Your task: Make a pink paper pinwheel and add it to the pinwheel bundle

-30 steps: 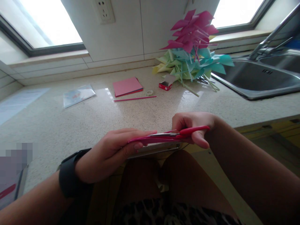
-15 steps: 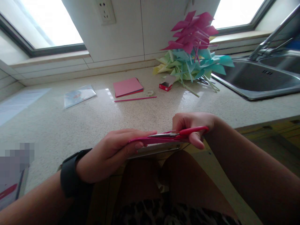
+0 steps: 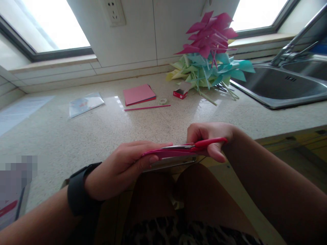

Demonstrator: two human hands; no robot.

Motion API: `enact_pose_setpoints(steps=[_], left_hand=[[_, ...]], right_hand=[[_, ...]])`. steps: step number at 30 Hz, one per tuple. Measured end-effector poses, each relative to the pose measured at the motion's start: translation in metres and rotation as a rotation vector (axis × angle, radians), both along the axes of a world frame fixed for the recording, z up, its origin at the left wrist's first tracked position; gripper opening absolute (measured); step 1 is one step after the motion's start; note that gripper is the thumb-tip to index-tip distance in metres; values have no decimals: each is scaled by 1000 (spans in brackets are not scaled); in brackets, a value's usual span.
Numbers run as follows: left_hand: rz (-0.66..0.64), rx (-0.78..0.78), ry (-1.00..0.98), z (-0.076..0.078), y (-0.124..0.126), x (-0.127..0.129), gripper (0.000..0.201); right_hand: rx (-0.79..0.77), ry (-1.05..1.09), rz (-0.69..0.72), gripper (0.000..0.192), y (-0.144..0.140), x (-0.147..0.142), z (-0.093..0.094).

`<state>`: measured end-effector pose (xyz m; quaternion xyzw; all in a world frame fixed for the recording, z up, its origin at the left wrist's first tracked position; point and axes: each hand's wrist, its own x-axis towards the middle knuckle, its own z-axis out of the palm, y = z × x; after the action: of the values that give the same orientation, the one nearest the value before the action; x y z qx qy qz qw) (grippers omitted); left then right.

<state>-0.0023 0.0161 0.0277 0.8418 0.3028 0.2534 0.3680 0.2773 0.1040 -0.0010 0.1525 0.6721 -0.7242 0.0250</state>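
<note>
Left hand (image 3: 120, 166), lower centre of the frame, pinches a pink paper sheet (image 3: 168, 153) seen edge-on, fingers on top and thumb beneath. Black watch (image 3: 80, 190) on that wrist. Right hand (image 3: 211, 137), just right of centre, is closed round the red handles of the scissors (image 3: 194, 146); the blades lie along the sheet's upper edge, and whether they are parted is hard to tell from this angle. Sheet and scissors are held just in front of the near edge of the speckled desk (image 3: 102, 129), over the person's lap.

Further back on the desk, centre: a stack of red paper (image 3: 138, 94), a pink stick (image 3: 147, 108) lying just before it, a small tape roll (image 3: 162, 101), a little red box (image 3: 180, 93). Upper right: a heap of pink, teal and yellow-green paper pinwheels (image 3: 208, 54) against the wall, beside the steel sink (image 3: 278, 88). Left of centre: a clear plastic sleeve (image 3: 85, 103). Wall socket (image 3: 113, 12) at top.
</note>
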Motion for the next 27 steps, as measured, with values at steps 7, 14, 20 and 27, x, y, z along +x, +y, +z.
enact_pose_setpoints(steps=[7,14,20,27], left_hand=[[-4,9,1,-1,0,-2,35],[25,22,-44,-5,1,-2,41],[-8,-30,-53,-9,2,-3,38],[-29,-82,-72,-9,3,-3,36]], right_hand=[[3,-16,-8,63,5,3,-7],[1,1,3,62,3,2,-6],[8,32,28,62,2,1,-4],[14,46,15,63,3,2,-7]])
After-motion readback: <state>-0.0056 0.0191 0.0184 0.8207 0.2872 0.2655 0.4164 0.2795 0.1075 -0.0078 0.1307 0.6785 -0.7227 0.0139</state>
